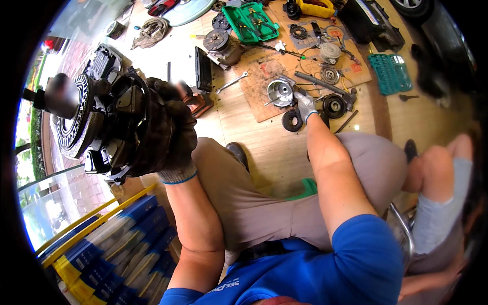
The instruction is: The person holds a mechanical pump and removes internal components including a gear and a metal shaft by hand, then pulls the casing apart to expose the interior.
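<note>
My left hand [175,127], in a blackened work glove, is raised at the left with its fingers wrapped round an alternator rotor [119,119]. The rotor's dark claw poles, finned ring and shaft point left. Down on the floor, my right hand [306,105], in a paler glove with dirty fingertips, grips the right edge of a round silver metal housing [277,92]. The housing's hollow side faces up. Its fingers are partly hidden against the housing. A black ring-shaped pulley [292,120] lies just below the housing, and another dark pulley [334,106] sits right of the hand.
A hammer [325,87], a wrench [232,82], a pulley-topped compressor-like unit [222,48] and green tool cases [251,23] [390,73] lie around stained cardboard [259,109]. Blue boxes [122,244] stand on a yellow-railed rack at lower left. Another person's bare leg [432,173] is at right.
</note>
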`<state>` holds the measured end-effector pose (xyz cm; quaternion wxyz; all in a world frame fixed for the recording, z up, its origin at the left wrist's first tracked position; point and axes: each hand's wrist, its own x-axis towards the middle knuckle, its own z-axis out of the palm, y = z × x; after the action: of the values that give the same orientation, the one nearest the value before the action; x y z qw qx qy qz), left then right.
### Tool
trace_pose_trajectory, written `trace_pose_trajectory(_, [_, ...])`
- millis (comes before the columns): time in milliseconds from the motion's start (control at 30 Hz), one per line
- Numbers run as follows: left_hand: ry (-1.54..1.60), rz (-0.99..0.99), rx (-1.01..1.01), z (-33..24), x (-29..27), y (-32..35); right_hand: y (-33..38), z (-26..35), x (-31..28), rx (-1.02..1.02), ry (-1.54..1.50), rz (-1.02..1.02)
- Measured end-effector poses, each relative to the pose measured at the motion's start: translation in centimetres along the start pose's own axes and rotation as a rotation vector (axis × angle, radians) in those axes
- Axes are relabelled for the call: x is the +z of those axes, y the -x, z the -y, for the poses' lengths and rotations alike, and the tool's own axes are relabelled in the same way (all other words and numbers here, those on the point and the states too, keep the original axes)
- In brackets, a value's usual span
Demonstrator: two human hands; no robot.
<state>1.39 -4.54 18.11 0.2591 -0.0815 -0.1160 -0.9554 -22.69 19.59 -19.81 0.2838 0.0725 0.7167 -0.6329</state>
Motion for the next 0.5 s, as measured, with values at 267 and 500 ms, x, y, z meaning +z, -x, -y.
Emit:
trace_pose_trajectory(267, [0.212,-0.113,-0.056,-2.2,-2.7,1.3,0.2,3.8,2.9,0.117,0.05,0.242])
trace_pose_trajectory(500, [0.097,-0.101,-0.034,-1.0,-2.0,-0.1,-2.9,0.3,1.5,0.094,-0.11,0.093])
